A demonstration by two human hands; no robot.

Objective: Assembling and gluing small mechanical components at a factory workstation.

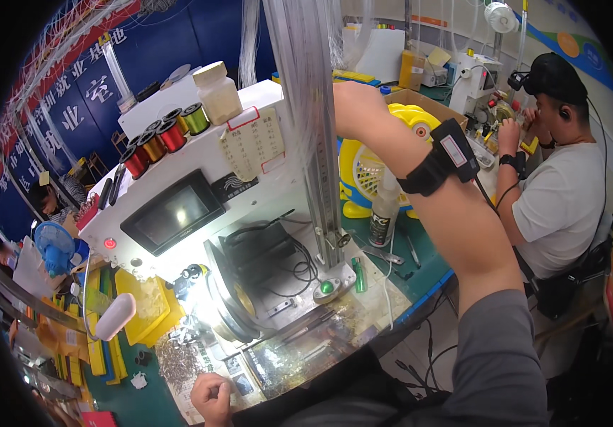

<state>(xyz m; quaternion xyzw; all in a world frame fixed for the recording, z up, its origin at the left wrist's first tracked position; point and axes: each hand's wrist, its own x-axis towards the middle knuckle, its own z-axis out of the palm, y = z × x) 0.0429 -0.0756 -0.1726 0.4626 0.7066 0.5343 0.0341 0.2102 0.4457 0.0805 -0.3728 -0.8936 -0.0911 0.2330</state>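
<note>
In the head view, the person's left hand point(212, 398) is at the near side of the workbench, a little left of the middle. Its fingers are curled in narrowly toward the palm, and one cannot tell if something small is inside them. Just beyond this hand is a pile of thin brownish scraps point(180, 359) on the worn bench top point(349, 334).

The right arm reaches far and up, with a black strap point(424, 176) around it, which carries a black box-shaped device point(454, 151). The right hand point(358, 110) is only partly seen: its fingers are hidden behind the upright metal column point(326, 192) and the clear strands point(293, 64), so one cannot tell if they are wide, narrow or holding something. This column is the thing nearest to the right hand; it stands at the right end of a white bench machine point(263, 96), and a green button point(327, 287) is at its foot.

The machine bears a dark screen point(172, 211) on its front, and spools of coloured wire point(171, 135) and a white bottle point(218, 92) on its top. Below the screen shines a bright light. To the left is a yellow tray point(151, 309); to the far right, a co-worker point(562, 178) sits with raised hands.
</note>
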